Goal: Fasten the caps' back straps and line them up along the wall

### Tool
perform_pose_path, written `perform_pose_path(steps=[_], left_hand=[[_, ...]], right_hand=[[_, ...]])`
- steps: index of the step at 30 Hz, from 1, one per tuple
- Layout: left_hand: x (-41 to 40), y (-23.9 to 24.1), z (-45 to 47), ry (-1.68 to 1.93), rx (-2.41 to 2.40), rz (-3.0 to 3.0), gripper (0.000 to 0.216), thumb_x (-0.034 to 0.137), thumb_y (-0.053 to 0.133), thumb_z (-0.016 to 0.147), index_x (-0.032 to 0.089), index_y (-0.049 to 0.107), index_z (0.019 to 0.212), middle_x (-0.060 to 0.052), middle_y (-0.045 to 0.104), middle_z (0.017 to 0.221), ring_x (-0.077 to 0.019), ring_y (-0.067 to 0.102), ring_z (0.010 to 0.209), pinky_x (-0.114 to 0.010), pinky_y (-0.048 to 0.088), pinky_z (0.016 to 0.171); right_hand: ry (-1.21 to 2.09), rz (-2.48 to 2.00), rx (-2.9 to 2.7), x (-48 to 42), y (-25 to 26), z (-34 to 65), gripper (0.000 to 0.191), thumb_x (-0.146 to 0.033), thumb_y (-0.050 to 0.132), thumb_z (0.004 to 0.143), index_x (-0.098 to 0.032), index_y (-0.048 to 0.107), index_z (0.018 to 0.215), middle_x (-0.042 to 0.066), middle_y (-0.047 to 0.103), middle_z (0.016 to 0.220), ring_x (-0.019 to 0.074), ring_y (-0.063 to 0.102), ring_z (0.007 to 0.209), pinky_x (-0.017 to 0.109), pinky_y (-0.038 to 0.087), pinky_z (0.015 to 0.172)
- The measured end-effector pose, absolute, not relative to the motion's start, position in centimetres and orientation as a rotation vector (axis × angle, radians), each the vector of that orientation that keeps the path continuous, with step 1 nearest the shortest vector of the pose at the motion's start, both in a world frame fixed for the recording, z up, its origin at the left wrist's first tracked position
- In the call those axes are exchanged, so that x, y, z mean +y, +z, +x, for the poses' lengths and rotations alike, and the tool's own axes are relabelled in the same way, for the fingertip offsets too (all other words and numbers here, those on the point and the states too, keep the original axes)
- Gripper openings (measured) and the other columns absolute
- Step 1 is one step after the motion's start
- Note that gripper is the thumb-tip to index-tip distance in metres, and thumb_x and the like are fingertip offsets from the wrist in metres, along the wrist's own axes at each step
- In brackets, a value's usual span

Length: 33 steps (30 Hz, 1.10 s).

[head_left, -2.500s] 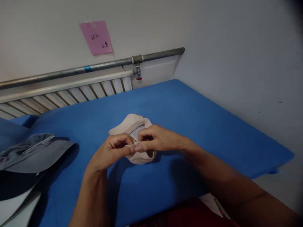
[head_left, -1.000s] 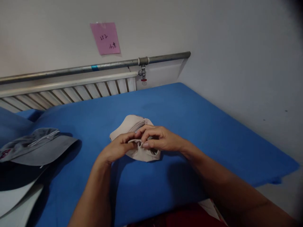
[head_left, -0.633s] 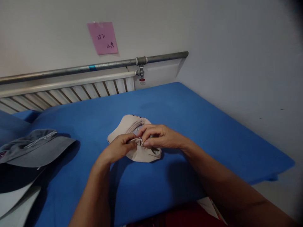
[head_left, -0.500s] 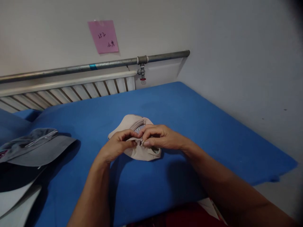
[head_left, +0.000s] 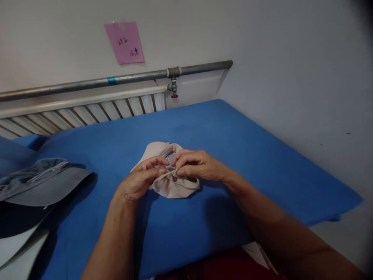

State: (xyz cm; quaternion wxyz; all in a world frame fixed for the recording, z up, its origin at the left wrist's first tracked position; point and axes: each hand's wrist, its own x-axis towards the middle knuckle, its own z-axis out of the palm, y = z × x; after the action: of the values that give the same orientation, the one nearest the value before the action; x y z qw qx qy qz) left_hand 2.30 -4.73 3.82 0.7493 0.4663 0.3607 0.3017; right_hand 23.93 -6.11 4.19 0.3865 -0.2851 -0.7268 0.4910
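Grey cap (head_left: 43, 182): laid at the far left on the blue cover (head_left: 239, 147), its brim pointed toward the middle; something dark and something white are seen under it.
Radiator (head_left: 84, 111): set along the back wall, its white slats seen behind the cover.
Pipe (head_left: 116, 81): run above the radiator, with a small red-handled valve (head_left: 174, 94) hung from its joint.
Pink note (head_left: 124, 37): stuck on the wall above the pipe – the writing is too small to be read.
Left hand (head_left: 136, 182): closed in a pinch, thumb and forefinger pressed on the left end of the strap (head_left: 166, 174).
Beige cap (head_left: 167, 188): rested on the cover at the middle, under both hands – pale tan cloth, soft and crumpled, its opening turned up so that a greyish lining is shown between the fingers.
Strap: thin, the cap's own colour, drawn between the two hands.
Buckle (head_left: 174, 179): small, dark metal, seen on the strap just below the right fingertips.
Right hand (head_left: 198, 165): closed as well, fingertips pinched on the strap at the buckle.
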Motion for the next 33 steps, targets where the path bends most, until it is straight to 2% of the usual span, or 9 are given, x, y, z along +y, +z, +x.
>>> perform_pose_path(steps=[9, 12, 15, 20, 33], left_hand=[[-5.0, 4.0, 2.8, 0.804, 0.758, 0.95, 0.029, 0.013, 0.081, 0.057, 0.014, 0.064, 0.08, 0.0, 0.067, 0.066, -0.0091, 0.062, 0.056, -0.018, 0.049, 0.057], [-5.0, 4.0, 3.1, 0.839, 0.788, 0.952, 0.029, 0.011, 0.081, 0.055, 0.013, 0.062, 0.077, 0.002, 0.065, 0.064, -0.0067, 0.059, 0.053, -0.015, 0.047, 0.053], [-5.0, 4.0, 3.3, 0.852, 0.828, 0.961, 0.029, 0.012, 0.081, 0.054, 0.014, 0.06, 0.075, 0.003, 0.063, 0.061, -0.0066, 0.058, 0.05, -0.015, 0.046, 0.049], [-4.9, 3.9, 3.4, 0.851, 0.877, 0.985, 0.029, 0.013, 0.081, 0.053, 0.014, 0.059, 0.072, 0.002, 0.063, 0.061, -0.0069, 0.058, 0.05, -0.016, 0.047, 0.048], [-5.0, 4.0, 3.7, 0.85, 0.897, 1.012, 0.027, 0.011, 0.08, 0.054, 0.013, 0.059, 0.071, 0.003, 0.062, 0.06, -0.0057, 0.055, 0.049, -0.015, 0.045, 0.048]], right_hand=[[1.263, -0.735, -1.89, -6.1, 4.5, 24.2, 0.006, -0.019, 0.063, 0.08, -0.017, 0.068, 0.075, 0.004, 0.063, 0.097, 0.0156, 0.058, 0.094, 0.032, 0.044, 0.087], [1.205, -0.749, -1.906, -6.2, 4.4, 24.1, 0.011, -0.017, 0.06, 0.08, -0.017, 0.065, 0.071, 0.004, 0.062, 0.101, 0.0161, 0.058, 0.096, 0.033, 0.044, 0.088], [1.086, -0.786, -1.91, -6.3, 4.3, 23.8, 0.01, -0.014, 0.06, 0.077, -0.018, 0.063, 0.068, 0.004, 0.062, 0.096, 0.0179, 0.058, 0.098, 0.036, 0.043, 0.089], [0.925, -0.817, -1.9, -6.5, 4.2, 23.1, 0.012, -0.011, 0.062, 0.072, -0.019, 0.058, 0.063, 0.003, 0.061, 0.082, 0.0201, 0.058, 0.099, 0.036, 0.044, 0.088], [0.886, -0.882, -1.943, -6.6, 3.8, 22.9, 0.017, -0.004, 0.057, 0.063, -0.019, 0.05, 0.058, 0.003, 0.061, 0.086, 0.0201, 0.057, 0.104, 0.034, 0.045, 0.085]])
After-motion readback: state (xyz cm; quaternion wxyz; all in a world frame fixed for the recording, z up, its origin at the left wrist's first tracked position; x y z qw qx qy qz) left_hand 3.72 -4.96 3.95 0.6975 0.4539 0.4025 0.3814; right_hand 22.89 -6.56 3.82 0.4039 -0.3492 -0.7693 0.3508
